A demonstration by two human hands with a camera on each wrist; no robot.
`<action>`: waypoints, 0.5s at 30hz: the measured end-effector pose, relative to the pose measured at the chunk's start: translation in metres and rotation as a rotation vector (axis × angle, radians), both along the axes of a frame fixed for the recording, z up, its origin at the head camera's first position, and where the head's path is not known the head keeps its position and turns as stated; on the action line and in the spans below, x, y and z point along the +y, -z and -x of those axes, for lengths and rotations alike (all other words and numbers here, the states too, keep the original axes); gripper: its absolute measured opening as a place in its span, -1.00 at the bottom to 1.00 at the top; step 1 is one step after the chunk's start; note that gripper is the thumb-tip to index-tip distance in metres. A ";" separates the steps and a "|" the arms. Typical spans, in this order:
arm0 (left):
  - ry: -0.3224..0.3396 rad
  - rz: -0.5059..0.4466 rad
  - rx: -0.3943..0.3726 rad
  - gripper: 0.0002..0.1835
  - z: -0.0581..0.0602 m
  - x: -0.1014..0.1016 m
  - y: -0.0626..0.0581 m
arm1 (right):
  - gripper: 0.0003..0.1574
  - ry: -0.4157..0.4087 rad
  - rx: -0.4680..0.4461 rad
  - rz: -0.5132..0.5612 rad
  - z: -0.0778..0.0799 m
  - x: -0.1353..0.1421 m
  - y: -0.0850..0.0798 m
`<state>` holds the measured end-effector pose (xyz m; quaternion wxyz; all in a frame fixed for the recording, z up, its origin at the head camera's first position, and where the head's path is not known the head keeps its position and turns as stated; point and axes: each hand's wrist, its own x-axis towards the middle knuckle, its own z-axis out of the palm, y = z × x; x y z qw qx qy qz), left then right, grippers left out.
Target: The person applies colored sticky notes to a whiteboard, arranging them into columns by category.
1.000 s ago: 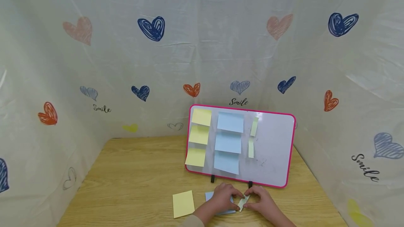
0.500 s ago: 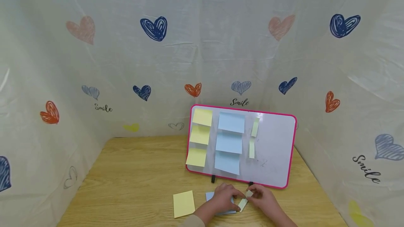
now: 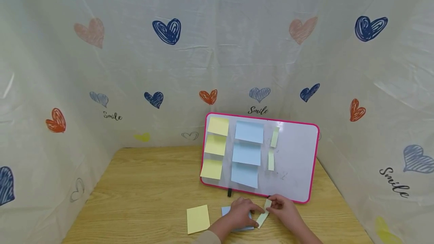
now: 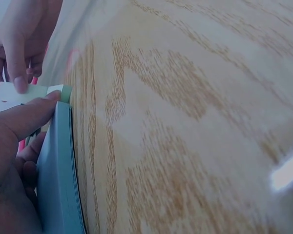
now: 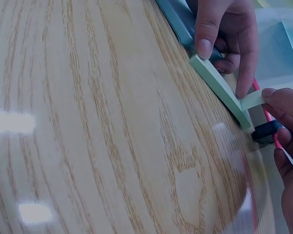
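Observation:
A pad of narrow pale green sticky notes (image 5: 219,87) lies on the table just in front of the whiteboard (image 3: 295,157). My left hand (image 3: 240,213) holds this pad, its thumb at the near end and its index finger farther along. Between thumb and fingers, my right hand (image 3: 284,210) pinches the free end of the top sticky note (image 5: 252,100), which is lifted off the pad while its other end still meets it. Under my left hand sits a pad of blue sticky notes (image 3: 225,210), partly hidden.
Yellow notes (image 3: 215,145), blue notes (image 3: 246,153) and two narrow green notes (image 3: 274,137) hang on the pink-framed whiteboard. A yellow sticky note pad (image 3: 198,219) lies left of my hands. Black feet (image 3: 229,192) prop the board. A heart-printed curtain (image 3: 217,48) surrounds the table.
My right hand has come away from the pad's far end with the top green note pinched, peeling it up. My left hand stays on the pad. The head view has shifted slightly.

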<state>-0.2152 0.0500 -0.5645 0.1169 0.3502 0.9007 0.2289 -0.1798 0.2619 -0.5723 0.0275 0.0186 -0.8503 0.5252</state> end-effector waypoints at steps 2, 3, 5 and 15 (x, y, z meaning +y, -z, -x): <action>-0.001 0.003 0.001 -0.52 0.000 0.000 0.000 | -0.67 0.021 -0.007 0.005 0.000 0.000 -0.001; -0.002 0.005 0.001 -0.52 0.000 0.001 0.000 | -0.67 0.034 -0.011 0.007 0.001 0.000 -0.002; -0.003 0.008 -0.002 -0.52 0.000 0.001 0.000 | -0.67 0.057 -0.021 0.014 0.002 0.001 -0.003; 0.002 0.017 -0.021 -0.52 0.001 0.001 -0.003 | -0.69 0.098 -0.039 0.054 0.008 0.003 -0.006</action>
